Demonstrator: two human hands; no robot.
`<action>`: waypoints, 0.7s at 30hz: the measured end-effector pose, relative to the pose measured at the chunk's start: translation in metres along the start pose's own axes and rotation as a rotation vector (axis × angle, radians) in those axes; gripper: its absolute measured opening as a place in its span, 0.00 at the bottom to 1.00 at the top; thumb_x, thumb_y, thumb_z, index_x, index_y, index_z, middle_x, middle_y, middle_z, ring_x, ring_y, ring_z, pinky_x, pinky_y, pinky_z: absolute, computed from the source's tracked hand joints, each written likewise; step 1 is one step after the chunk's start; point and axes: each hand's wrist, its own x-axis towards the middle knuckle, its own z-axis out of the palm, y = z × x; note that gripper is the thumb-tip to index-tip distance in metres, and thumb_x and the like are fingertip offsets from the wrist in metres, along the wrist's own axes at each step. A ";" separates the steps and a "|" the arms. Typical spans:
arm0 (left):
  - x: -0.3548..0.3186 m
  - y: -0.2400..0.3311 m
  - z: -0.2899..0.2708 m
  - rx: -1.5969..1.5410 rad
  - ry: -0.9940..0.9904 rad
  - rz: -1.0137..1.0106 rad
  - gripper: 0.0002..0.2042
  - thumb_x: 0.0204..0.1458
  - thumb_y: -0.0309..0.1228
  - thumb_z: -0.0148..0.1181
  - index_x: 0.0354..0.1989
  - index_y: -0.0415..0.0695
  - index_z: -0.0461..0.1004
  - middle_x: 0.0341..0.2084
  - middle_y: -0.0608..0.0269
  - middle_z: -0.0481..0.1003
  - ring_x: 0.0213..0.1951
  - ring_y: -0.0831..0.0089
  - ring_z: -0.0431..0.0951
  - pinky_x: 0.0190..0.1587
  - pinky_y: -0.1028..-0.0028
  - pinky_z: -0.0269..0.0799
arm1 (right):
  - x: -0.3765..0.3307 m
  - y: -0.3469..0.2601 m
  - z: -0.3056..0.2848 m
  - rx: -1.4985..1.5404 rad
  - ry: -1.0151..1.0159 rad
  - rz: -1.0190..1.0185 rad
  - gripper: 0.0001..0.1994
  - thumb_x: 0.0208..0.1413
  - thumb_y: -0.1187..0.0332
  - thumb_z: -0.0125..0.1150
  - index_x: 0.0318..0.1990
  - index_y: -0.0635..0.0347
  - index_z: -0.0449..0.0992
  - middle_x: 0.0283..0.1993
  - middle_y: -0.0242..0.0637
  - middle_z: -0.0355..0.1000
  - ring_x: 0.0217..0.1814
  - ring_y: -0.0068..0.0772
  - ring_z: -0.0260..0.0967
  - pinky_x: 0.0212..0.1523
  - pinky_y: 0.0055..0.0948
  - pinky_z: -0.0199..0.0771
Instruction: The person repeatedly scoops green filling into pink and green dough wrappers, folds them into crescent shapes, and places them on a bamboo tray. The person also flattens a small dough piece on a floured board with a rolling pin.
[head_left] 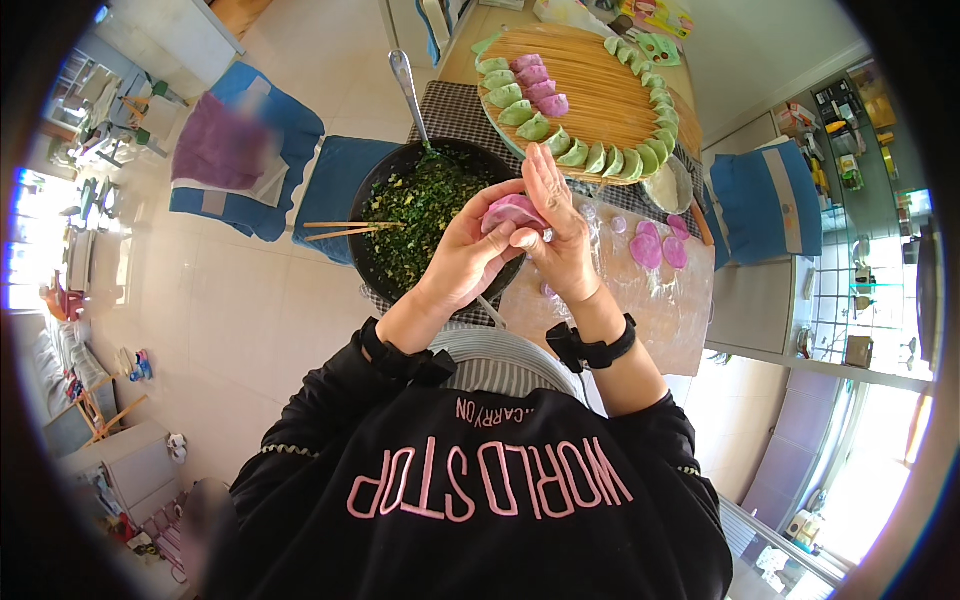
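A purple-pink dumpling is held between my two hands, above the right side of the bowl. My left hand cups it from the left, with the thumb along its near edge. My right hand presses against its right side, fingers straight and upright, thumb at the lower edge. The palms hide part of the dumpling. Below and left of my hands is a dark round bowl of chopped green filling. A long-handled metal spoon and wooden chopsticks rest in it.
Several green dumplings and pink ones line a round slatted tray at the far side. Flat purple wrappers lie on the floured board, near a bowl of white powder. Blue-covered chairs flank the table.
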 end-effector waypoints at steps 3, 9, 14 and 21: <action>0.001 -0.002 0.002 -0.068 0.039 -0.007 0.24 0.67 0.26 0.51 0.70 0.40 0.55 0.60 0.56 0.69 0.61 0.67 0.71 0.65 0.64 0.69 | -0.003 0.006 -0.001 -0.098 -0.013 -0.049 0.23 0.60 0.68 0.60 0.64 0.52 0.74 0.73 0.43 0.62 0.80 0.57 0.46 0.76 0.55 0.38; 0.005 0.004 0.004 -0.098 -0.041 -0.032 0.26 0.66 0.25 0.52 0.71 0.38 0.54 0.60 0.55 0.69 0.62 0.65 0.71 0.67 0.64 0.67 | 0.000 0.006 -0.004 -0.076 0.005 -0.125 0.35 0.53 0.60 0.69 0.69 0.58 0.67 0.78 0.54 0.48 0.82 0.58 0.40 0.77 0.51 0.38; 0.004 0.007 0.001 -0.022 -0.091 -0.117 0.37 0.67 0.57 0.40 0.74 0.41 0.51 0.62 0.52 0.68 0.66 0.61 0.66 0.68 0.61 0.60 | 0.007 -0.024 -0.035 -0.370 -0.149 -0.034 0.39 0.42 0.61 0.76 0.66 0.54 0.69 0.63 0.45 0.69 0.62 0.49 0.68 0.56 0.40 0.73; 0.003 -0.010 -0.030 -0.137 0.168 -0.513 0.31 0.68 0.58 0.38 0.72 0.54 0.58 0.63 0.46 0.68 0.63 0.56 0.71 0.67 0.57 0.63 | -0.067 0.023 -0.074 -0.572 -0.351 0.160 0.18 0.50 0.71 0.70 0.50 0.52 0.79 0.45 0.35 0.76 0.40 0.42 0.78 0.40 0.36 0.77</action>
